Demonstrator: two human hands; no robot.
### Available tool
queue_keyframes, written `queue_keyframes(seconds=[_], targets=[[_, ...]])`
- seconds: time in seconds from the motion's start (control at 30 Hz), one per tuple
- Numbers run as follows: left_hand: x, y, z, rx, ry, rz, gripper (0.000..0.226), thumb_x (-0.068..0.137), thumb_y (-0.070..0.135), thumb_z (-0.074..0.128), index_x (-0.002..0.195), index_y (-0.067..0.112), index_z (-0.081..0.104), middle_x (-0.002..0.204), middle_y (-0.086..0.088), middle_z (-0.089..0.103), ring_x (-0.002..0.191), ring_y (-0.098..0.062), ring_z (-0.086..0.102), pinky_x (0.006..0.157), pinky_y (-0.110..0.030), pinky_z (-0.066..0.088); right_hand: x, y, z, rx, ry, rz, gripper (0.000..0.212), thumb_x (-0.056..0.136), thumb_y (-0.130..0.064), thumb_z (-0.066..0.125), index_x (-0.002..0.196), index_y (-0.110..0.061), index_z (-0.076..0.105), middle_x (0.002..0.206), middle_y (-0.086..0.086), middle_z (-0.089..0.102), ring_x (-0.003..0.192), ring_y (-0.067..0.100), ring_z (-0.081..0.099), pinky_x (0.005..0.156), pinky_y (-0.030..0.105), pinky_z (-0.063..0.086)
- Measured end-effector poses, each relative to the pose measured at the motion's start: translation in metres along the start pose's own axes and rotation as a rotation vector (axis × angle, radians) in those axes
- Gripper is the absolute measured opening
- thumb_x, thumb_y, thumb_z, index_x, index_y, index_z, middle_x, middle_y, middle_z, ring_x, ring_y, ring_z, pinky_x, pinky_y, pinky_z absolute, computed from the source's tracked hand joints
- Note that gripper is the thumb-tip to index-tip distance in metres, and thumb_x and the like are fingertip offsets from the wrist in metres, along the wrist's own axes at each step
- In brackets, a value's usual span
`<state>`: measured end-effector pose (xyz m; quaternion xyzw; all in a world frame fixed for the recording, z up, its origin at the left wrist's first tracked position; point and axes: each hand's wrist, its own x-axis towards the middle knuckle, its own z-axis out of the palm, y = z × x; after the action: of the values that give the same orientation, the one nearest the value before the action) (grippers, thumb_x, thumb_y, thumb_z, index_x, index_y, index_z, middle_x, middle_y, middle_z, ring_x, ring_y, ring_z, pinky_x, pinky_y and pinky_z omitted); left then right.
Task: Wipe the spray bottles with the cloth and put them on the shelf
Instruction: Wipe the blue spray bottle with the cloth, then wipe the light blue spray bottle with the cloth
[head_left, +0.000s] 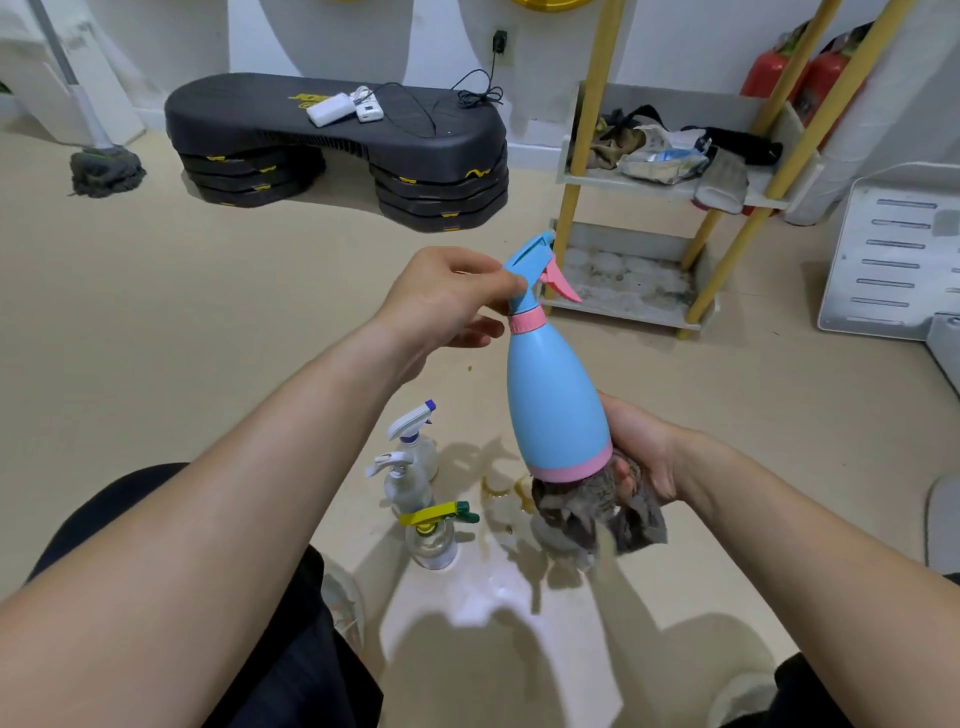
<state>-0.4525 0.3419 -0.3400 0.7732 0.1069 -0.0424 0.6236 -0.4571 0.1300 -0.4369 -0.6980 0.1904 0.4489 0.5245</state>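
Presently: three clear spray bottles are standing together on the floor. My left hand is pinching the blue spray bottle at its neck, holding it nearly upright in the air. My right hand is gripping the grey cloth, pressing it against the bottle's pink base. The yellow-posted shelf is standing beyond, on the right.

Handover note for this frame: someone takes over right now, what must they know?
Left hand grips the blue spray bottle at its neck.
Right hand holds the cloth against the bottle's base.
At least three clear spray bottles stand on the floor below.
The visible tiers of the shelf hold no spray bottle.
Done: nothing shelved.
Left: finish wiping the blue one, shelve it, then the others.
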Motion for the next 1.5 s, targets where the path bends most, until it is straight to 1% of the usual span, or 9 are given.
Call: queue_keyframes(seconds=[0.1,0.23,0.33,0.5,0.63,0.83,1.1,1.37,1.5], targets=[[0.005,-0.01,0.0,0.06,0.012,-0.002,0.011,0.086,0.01,0.068,0.092,0.007,0.077,0.081,-0.006,0.074,0.062,-0.017,0.066,0.062,-0.024,0.058,0.005,0.002,0.003,-0.076,0.125,-0.095,0.05,0.096,-0.049,0.045,0.059,-0.016,0.049,0.043,0.004,0.038,0.033,0.016,0.032,0.038,0.016,0.029],[0.012,-0.024,-0.002,0.137,-0.027,0.013,0.01,0.087,0.012,0.072,0.094,0.011,0.079,0.083,-0.006,0.074,0.069,-0.014,0.066,0.072,-0.028,0.059,0.016,0.006,-0.005,-0.199,0.449,-0.26,0.043,0.092,-0.037,0.05,0.081,0.001,0.068,0.058,0.013,0.07,0.049,0.031,0.062,0.056,0.03,0.048],[0.016,-0.035,-0.002,0.221,-0.045,0.086,0.013,0.089,0.013,0.072,0.098,0.018,0.08,0.089,-0.003,0.077,0.077,-0.013,0.066,0.076,-0.03,0.058,0.015,0.003,-0.011,-0.189,0.537,-0.362,0.033,0.093,-0.029,0.047,0.09,-0.003,0.066,0.068,0.012,0.075,0.061,0.029,0.071,0.066,0.039,0.054],[0.022,-0.06,0.011,0.5,0.005,0.28,0.018,0.089,0.018,0.07,0.098,0.029,0.08,0.091,0.008,0.076,0.092,-0.016,0.067,0.081,-0.036,0.052,0.007,-0.006,-0.008,-0.009,0.399,-0.493,0.019,0.101,-0.017,0.047,0.095,-0.008,0.063,0.074,0.015,0.068,0.057,0.029,0.06,0.056,0.035,0.048],[0.036,-0.083,0.018,0.63,0.046,0.33,0.017,0.087,0.024,0.069,0.101,0.028,0.078,0.095,0.007,0.072,0.091,-0.016,0.061,0.08,-0.039,0.052,0.018,-0.012,0.0,0.03,0.345,-0.444,0.017,0.099,-0.01,0.045,0.088,-0.005,0.057,0.065,0.015,0.064,0.05,0.028,0.058,0.051,0.033,0.046],[0.068,-0.131,0.024,0.62,0.124,0.174,0.014,0.076,0.027,0.078,0.086,0.023,0.069,0.087,0.006,0.069,0.082,-0.017,0.065,0.065,-0.035,0.052,0.068,0.003,0.005,-0.018,0.323,-0.3,0.021,0.093,-0.01,0.044,0.088,0.001,0.061,0.055,0.014,0.067,0.048,0.028,0.06,0.058,0.035,0.049],[0.112,-0.197,0.037,1.048,0.034,0.084,0.019,0.078,0.038,0.074,0.09,0.027,0.064,0.083,0.005,0.066,0.078,-0.023,0.06,0.054,-0.027,0.032,0.146,0.028,0.021,-0.136,0.259,-0.195,0.032,0.085,-0.025,0.049,0.092,0.001,0.067,0.072,0.02,0.074,0.068,0.04,0.073,0.085,0.056,0.059],[0.133,-0.244,0.041,1.35,-0.048,0.086,0.024,0.09,0.03,0.068,0.104,0.013,0.06,0.09,-0.009,0.058,0.075,-0.03,0.051,0.061,-0.033,0.036,0.183,0.026,0.029,-0.193,0.236,-0.144,0.026,0.091,-0.022,0.05,0.097,-0.005,0.069,0.076,0.015,0.076,0.08,0.035,0.076,0.091,0.048,0.058],[0.137,-0.254,0.037,1.337,-0.043,0.028,0.03,0.092,0.034,0.068,0.109,0.01,0.06,0.097,-0.012,0.062,0.076,-0.03,0.051,0.063,-0.033,0.037,0.186,0.025,0.025,-0.223,0.25,-0.148,0.031,0.087,-0.028,0.05,0.097,-0.005,0.068,0.077,0.018,0.075,0.085,0.038,0.074,0.091,0.052,0.058]])
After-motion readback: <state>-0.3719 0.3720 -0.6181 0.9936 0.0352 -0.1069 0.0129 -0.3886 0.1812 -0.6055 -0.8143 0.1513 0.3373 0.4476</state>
